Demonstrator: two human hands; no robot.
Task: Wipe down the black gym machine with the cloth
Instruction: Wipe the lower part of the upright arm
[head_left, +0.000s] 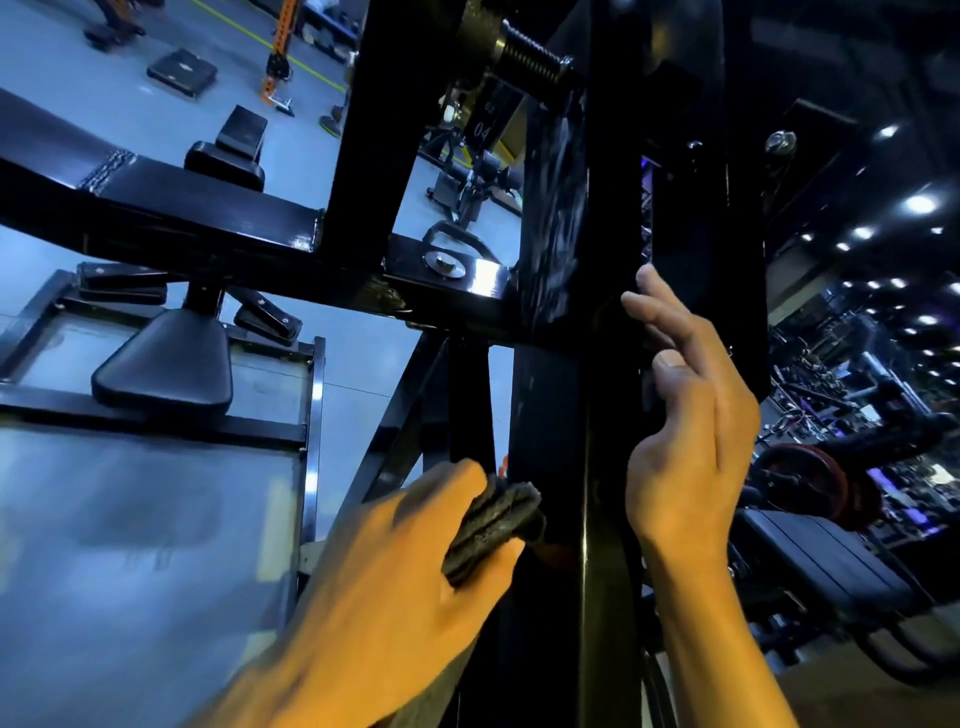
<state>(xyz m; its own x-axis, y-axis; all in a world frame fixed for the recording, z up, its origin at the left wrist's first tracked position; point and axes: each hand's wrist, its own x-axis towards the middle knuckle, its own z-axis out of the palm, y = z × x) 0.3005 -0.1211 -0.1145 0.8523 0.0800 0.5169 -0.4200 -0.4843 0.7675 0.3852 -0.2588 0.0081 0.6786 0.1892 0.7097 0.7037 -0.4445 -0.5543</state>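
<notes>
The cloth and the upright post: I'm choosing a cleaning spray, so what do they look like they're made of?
cloth: dark, nubby, folded textile, likely terry or microfibre; looped texture shows.
upright post: looks like metal with a glossy black coat; it carries sharp light streaks and reflections.

The grey floor is carrying the black gym machine, whose upright post is rising through the middle of the view. Left of the post, a black padded seat is standing on a framed platform. Beyond the post, a low black step box and an orange rack are standing on the floor.
</notes>
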